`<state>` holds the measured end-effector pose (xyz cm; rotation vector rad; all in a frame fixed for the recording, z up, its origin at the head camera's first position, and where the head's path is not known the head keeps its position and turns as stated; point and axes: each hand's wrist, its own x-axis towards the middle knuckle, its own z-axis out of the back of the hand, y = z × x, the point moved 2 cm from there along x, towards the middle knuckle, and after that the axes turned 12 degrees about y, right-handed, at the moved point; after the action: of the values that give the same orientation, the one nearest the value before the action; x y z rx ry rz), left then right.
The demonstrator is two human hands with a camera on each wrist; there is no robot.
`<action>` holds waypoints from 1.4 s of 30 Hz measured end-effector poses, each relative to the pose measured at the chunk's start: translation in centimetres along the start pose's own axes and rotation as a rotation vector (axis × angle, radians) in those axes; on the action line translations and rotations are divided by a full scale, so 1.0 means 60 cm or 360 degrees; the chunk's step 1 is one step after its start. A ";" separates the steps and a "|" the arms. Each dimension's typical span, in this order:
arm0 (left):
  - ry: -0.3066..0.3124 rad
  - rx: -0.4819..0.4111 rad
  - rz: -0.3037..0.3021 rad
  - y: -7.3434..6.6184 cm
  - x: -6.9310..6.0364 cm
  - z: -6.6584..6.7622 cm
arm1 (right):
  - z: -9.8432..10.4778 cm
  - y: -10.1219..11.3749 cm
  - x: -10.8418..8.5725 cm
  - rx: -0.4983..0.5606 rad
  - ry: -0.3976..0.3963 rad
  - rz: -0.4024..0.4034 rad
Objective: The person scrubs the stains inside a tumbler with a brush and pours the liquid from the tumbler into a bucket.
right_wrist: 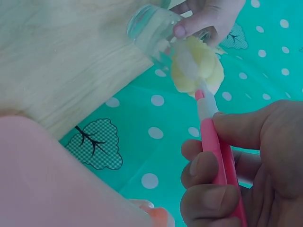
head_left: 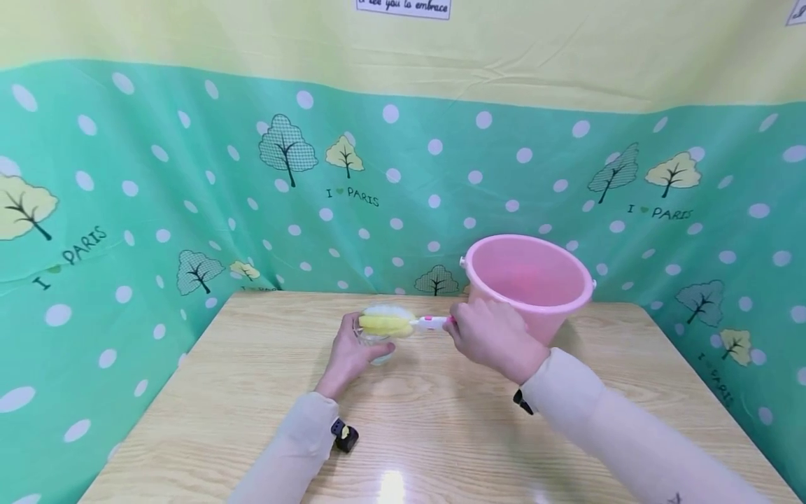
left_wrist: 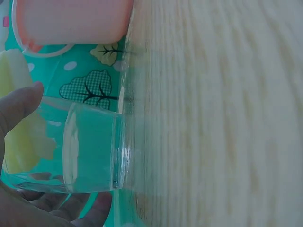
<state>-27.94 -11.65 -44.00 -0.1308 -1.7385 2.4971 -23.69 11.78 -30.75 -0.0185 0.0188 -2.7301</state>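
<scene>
In the head view, a big pink bucket (head_left: 541, 307) stands at the far right of the wooden table (head_left: 409, 434), with its round top open and its pink inside showing. To the left of it, at the far middle of the table, is a clear cup (head_left: 371, 339). A yellow and white sponge brush (head_left: 387, 325) is at the cup's mouth, lying sideways, with its white and pink handle (head_left: 432, 323) pointing right, to the bucket. The left hand (head_left: 352, 350) is bent around the cup and holds it. The right hand (head_left: 494, 336) is closed tight around the handle, just in front of the bucket. Behind it all hangs a green and yellow cloth (head_left: 434, 182) with dots and trees. In the left wrist view, you can see through the cup. Some of the sponge shows through its wall at the mouth end, but I cannot tell how deep it goes. The left thumb is on one side of the cup and the fingers are on the other. The cup's bottom is close to the table; I cannot tell if they touch. In the right wrist view, the right thumb and fingers wrap the pink handle, and the sponge is right by the left hand and the cup.
</scene>
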 end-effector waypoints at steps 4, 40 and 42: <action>-0.0020 -0.0015 0.0010 -0.001 0.000 -0.002 | 0.010 0.003 0.011 -0.0087 0.0026 0.0007; 0.0002 0.0062 0.0002 -0.004 -0.001 0.000 | 0.055 0.056 0.098 -0.1056 -0.0255 0.0396; -0.0001 0.0074 0.0004 -0.004 -0.001 0.000 | 0.057 0.061 0.104 -0.1064 -0.0261 0.0411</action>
<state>-27.85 -11.58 -43.77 -0.1292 -1.6798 2.5377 -27.89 5.92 -27.34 -0.3973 0.8194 -2.3343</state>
